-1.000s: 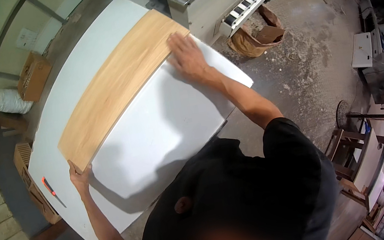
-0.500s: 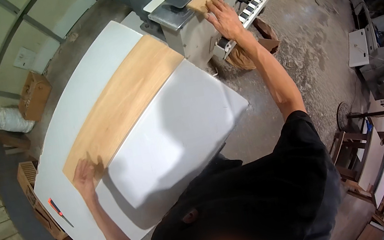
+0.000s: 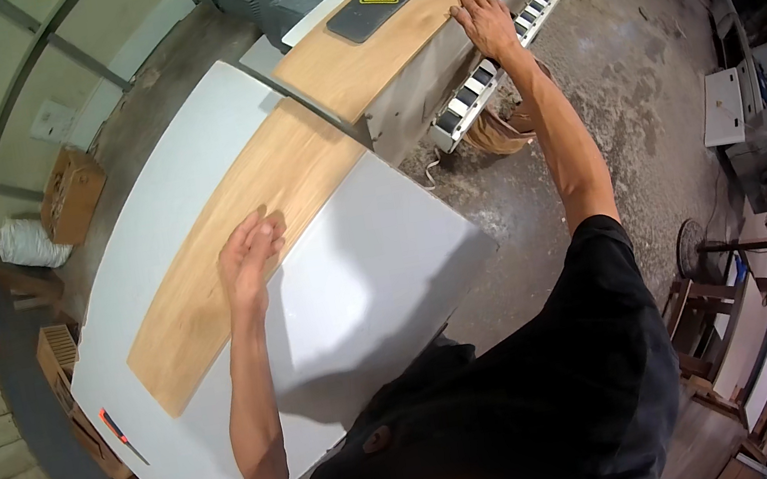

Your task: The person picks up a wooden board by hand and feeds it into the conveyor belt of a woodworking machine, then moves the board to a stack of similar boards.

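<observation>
Now we see a long wood board [image 3: 245, 263] lying on the white table [image 3: 361, 284]. Our left hand [image 3: 250, 257] rests flat and open on that board. Farther right, our right hand [image 3: 484, 20] lies open on a second board [image 3: 391, 40] atop the grey machine [image 3: 411, 103].

The wooden plank [image 3: 245, 263] lies on the desk [image 3: 369, 272]. Beyond the desk stands the machine [image 3: 398, 85], a second plank [image 3: 381, 42] on top. A cutter [image 3: 116, 428] lies on the desk's near-left edge. Left of the desk sits a cardboard box [image 3: 71, 192].
</observation>
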`<state>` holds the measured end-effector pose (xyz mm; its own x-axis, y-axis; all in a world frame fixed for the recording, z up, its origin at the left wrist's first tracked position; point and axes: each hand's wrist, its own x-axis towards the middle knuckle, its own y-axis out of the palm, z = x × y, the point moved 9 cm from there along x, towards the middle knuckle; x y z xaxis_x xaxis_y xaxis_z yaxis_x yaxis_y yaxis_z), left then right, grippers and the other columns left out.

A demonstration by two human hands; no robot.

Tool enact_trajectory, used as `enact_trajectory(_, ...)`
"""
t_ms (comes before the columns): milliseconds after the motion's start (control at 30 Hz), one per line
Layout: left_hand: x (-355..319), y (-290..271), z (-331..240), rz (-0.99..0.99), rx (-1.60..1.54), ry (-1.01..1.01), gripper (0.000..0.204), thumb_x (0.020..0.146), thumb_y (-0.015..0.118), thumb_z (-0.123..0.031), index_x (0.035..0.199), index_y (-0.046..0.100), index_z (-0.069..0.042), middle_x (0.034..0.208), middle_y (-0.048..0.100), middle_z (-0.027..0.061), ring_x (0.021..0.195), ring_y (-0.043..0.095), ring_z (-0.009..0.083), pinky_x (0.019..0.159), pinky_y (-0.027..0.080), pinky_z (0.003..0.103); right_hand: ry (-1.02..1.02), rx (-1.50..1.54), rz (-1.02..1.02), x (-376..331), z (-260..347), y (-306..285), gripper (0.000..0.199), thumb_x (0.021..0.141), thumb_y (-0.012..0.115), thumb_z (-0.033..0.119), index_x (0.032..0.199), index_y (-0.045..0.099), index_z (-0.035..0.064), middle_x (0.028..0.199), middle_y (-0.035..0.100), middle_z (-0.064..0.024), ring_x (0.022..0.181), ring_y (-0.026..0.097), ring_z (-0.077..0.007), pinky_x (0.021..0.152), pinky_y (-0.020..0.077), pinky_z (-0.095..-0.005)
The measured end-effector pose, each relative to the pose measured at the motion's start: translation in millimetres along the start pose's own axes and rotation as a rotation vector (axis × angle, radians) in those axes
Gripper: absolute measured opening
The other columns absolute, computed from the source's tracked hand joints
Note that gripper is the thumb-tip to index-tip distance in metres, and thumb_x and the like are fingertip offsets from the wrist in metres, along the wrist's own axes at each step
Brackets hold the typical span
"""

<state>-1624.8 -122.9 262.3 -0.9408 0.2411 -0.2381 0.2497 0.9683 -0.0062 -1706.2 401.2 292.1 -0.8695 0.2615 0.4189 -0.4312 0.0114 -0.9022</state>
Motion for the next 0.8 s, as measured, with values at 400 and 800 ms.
enact_trajectory(400, 76.2, 53.3, -1.5, -0.053, -0.329, -0.118, 0.034, 0.090, 0.063, -0.021, 0.110, 0.051, 0.004, 0.106, 0.058, 0.0120, 0.096, 0.057, 0.0187, 0.084, 0.050, 0.034, 0.030, -0.013, -0.047, 23.0, -33.9, 8.4, 0.058, 0.094, 0.039, 0.047, 0.133, 0.045, 0.0041, 0.140, 0.043, -0.0154, 0.134, 0.033, -0.0339, 0.107, 0.0290, -0.0466)
enact_trajectory(800, 23.5, -34.8, 7.9, -0.280, -0.301, -0.021, 0.035, 0.087, 0.063, -0.005, 0.119, 0.050, 0.004, 0.114, 0.060, 0.0121, 0.105, 0.057, 0.0194, 0.092, 0.046, 0.034, 0.151, 0.055, -0.074, 49.9, -76.6, 7.6, 0.047, 0.089, 0.049, 0.041, 0.114, 0.055, 0.0016, 0.122, 0.053, -0.0219, 0.115, 0.048, -0.0369, 0.096, 0.0414, -0.0434)
